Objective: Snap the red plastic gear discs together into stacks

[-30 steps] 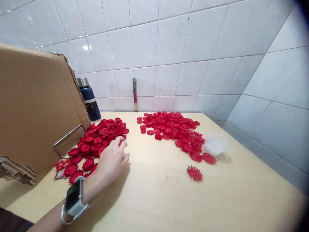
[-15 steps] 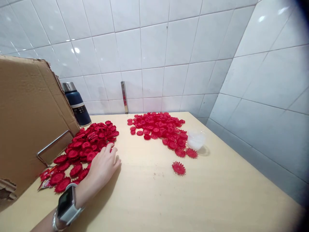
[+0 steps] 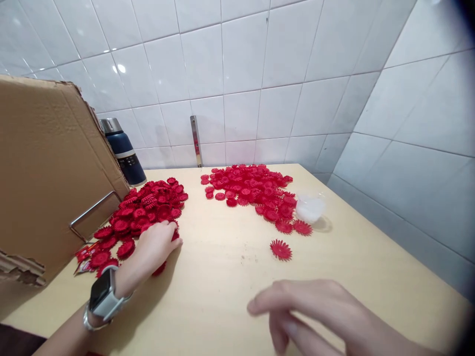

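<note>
1. One view only, from the head camera. Since half a second ago a second hand has come into the picture: the right hand [image 3: 334, 316] now reaches in low at the near edge, where before only the left hand [image 3: 158, 242] showed.
2. Left hand: it has drawn back slightly along the near edge of the left pile of red toothed discs [image 3: 143, 212]. It lies palm down on the pile's nearest pieces, fingers curled over them. Whether this grip has closed on a disc I cannot tell; the fingertips are hidden against the red.
3. Right hand: blurred, fingers spread and loosely extended, holding nothing. It hovers over bare counter [image 3: 230, 296], well apart from any disc. The nearest piece ahead of its fingers is the lone red disc [image 3: 281, 249].
4. Meaning, as a judgement: both hands are now in play, so the work with the discs seems to be moving from one-handed gathering to two-handed handling.
5. Orientation: the discs are round and flat, so they have no long axis. The lone disc lies flat, face up, teeth radiating all round. In the left pile many lie flat; some tilt against each other.
6. Beyond the right hand, further from the person, lies the right pile of red discs [image 3: 254, 190], with a clear plastic cup [image 3: 309, 207] touching its right edge.
7. Left of the left hand stands a cardboard flap [image 3: 48, 168]; behind it, a dark blue flask [image 3: 124, 151]. A smartwatch [image 3: 102, 294] sits on the left wrist.
</note>
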Demonstrator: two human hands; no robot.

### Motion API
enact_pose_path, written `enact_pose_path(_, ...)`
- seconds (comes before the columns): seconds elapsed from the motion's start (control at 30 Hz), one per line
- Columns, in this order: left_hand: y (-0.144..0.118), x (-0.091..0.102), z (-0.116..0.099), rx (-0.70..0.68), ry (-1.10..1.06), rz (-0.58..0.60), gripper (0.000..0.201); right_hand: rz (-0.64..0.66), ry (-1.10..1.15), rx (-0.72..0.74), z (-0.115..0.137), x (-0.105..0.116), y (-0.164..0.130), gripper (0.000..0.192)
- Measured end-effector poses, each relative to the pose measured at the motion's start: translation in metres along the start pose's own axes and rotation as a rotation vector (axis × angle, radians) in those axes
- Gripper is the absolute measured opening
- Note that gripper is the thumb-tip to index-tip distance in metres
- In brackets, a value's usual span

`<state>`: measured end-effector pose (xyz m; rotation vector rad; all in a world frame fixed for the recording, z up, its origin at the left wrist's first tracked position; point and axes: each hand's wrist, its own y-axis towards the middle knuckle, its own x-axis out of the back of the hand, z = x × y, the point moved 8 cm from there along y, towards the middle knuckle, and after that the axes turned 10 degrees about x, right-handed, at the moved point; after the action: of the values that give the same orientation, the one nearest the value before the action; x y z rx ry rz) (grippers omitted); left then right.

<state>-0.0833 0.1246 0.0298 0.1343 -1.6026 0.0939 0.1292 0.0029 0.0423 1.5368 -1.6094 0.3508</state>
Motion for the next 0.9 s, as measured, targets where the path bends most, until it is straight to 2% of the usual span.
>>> enact_pose_path(0.03, -0.001, 0.002, -0.004, -0.019, -0.05, 0.005, 0.014, -0.04, 0.447, -0.227, -0.025, -0.005, 0.001, 0.029)
enact_pose_path(0.07, -0.001, 0.005, -0.009, -0.045, -0.107, 0.012, 0.016, -0.097, 0.752, -0.375, -0.041, -0.01, 0.001, 0.029)
enact_pose_path(0.1, -0.003, 0.009, -0.015, -0.076, -0.169, 0.019, 0.021, -0.144, 0.963, -0.481, -0.051, -0.016, 0.0, 0.026)
enact_pose_path(0.13, -0.004, 0.011, -0.023, -0.113, -0.231, 0.033, 0.026, -0.137, 1.102, -0.558, -0.057, -0.025, -0.001, 0.024)
enact_pose_path(0.2, -0.01, 0.013, -0.042, -0.192, -0.401, 0.119, 0.035, -0.113, 1.223, -0.677, -0.062, -0.043, -0.007, 0.021)
enact_pose_path(0.23, -0.014, 0.011, -0.053, -0.225, -0.538, 0.206, 0.036, -0.1, 1.23, -0.716, -0.063, -0.051, -0.009, 0.019)
enact_pose_path(0.3, -0.024, -0.001, -0.076, -0.227, -1.062, 0.539, 0.04, -0.108, 1.185, -0.762, -0.065, -0.062, -0.014, 0.014)
enact_pose_path(0.33, -0.03, -0.006, -0.087, -0.208, -1.264, 0.659, 0.041, -0.127, 1.15, -0.764, -0.065, -0.064, -0.015, 0.012)
enact_pose_path(0.4, -0.041, -0.018, -0.107, -0.177, -1.508, 0.855, 0.042, -0.19, 1.078, -0.731, -0.066, -0.063, -0.014, 0.025)
enact_pose_path(0.43, -0.046, -0.023, -0.115, -0.168, -1.578, 0.915, 0.043, -0.234, 1.045, -0.7, -0.065, -0.059, -0.013, 0.034)
enact_pose_path(0.53, -0.055, -0.033, -0.131, -0.181, -1.681, 0.993, 0.044, -0.357, 0.966, -0.584, -0.063, -0.045, -0.009, 0.048)
enact_pose_path(0.63, -0.062, -0.035, -0.136, -0.237, -1.688, 1.049, 0.038, -0.44, 0.91, -0.49, -0.059, -0.035, -0.007, 0.037)
enact_pose_path(0.73, -0.069, -0.037, -0.136, -0.265, -1.652, 1.114, 0.044, -0.512, 0.877, -0.442, -0.057, -0.026, -0.007, 0.028)
enact_pose_path(0.9, -0.072, -0.041, -0.136, -0.336, -1.615, 1.092, 0.034, -0.532, 0.811, -0.356, -0.052, -0.015, -0.005, 0.033)
